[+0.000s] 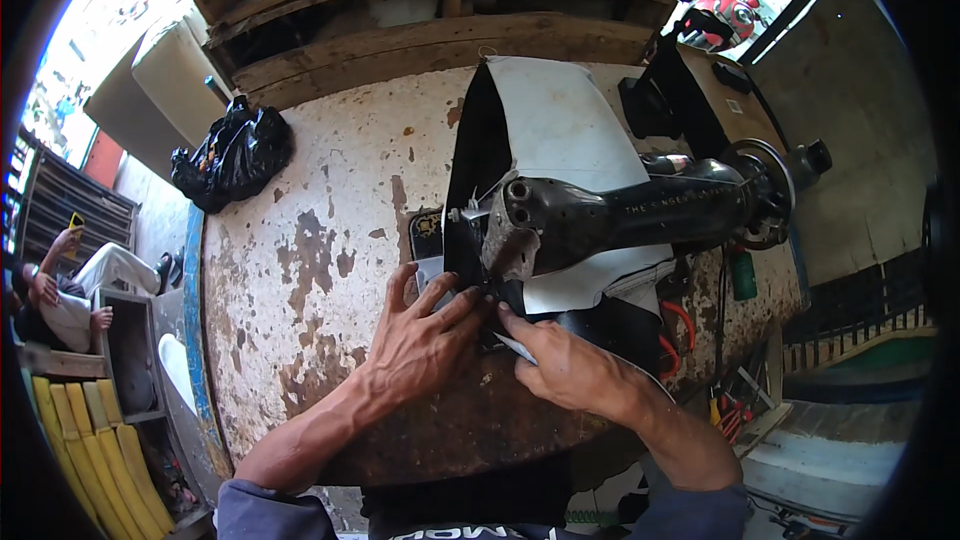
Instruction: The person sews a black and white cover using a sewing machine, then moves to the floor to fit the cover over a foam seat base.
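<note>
A black sewing machine (620, 225) stands on the worn table, its needle end above my hands. Black sheet material with a white face (560, 120) passes under its head and drapes behind the arm. My left hand (425, 335) has its fingers spread and lying on the black material beside the needle area. My right hand (575, 365) is closed round a pale pointed blade (515, 348); its other end is hidden in the palm. The right index fingertip touches the black material close to the left fingers. The machine head hides the needle.
The peeling white tabletop (330, 170) bears a black plastic bag (235, 152) at far left. Orange scissor-like handles (680, 335) lie right of the material. A cardboard box (725, 100) stands back right, wooden shelving (440, 45) behind. Another person (75, 290) sits at left.
</note>
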Available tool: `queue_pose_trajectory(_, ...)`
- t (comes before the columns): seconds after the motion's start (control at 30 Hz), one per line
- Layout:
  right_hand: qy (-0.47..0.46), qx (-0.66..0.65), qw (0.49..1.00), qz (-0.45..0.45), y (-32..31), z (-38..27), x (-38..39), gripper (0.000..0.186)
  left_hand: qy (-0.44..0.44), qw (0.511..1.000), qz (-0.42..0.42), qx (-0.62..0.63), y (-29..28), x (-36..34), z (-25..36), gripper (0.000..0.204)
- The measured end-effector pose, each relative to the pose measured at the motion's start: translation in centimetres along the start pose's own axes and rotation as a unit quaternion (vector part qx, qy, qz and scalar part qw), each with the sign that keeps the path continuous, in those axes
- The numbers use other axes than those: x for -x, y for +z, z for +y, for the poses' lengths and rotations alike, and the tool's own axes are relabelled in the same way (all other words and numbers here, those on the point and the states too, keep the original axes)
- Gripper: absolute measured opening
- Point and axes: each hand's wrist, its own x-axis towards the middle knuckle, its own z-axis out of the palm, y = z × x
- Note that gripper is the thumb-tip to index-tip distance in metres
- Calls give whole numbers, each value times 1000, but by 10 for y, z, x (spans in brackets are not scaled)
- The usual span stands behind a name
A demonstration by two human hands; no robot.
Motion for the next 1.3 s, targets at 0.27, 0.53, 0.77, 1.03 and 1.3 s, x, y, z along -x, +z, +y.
queue_pose_trajectory(0.27, -29, 66, 994, 84, 15, -2, 19, 60, -13, 1000, 0, -23, 1, -4, -1, 53)
queue_pose_trajectory(0.53, -63, 104, 982, 143, 20, -3, 22, 58, -27, 999, 12, -18, 10, 7, 18, 51)
queue_pose_trajectory(0.77, -43, 119, 984, 124, 19, -4, 29, 60, -16, 1000, -1, -21, 9, 6, 9, 57)
queue_pose_trajectory(1.03, -142, 105, 970, 169, 37, 5, 12, 63, -38, 999, -21, -26, 4, 7, 26, 62)
queue_pose_trajectory(1.3, -112, 71, 972, 193, 43, 0, 5, 65, -46, 999, -10, -21, 11, 11, 20, 61)
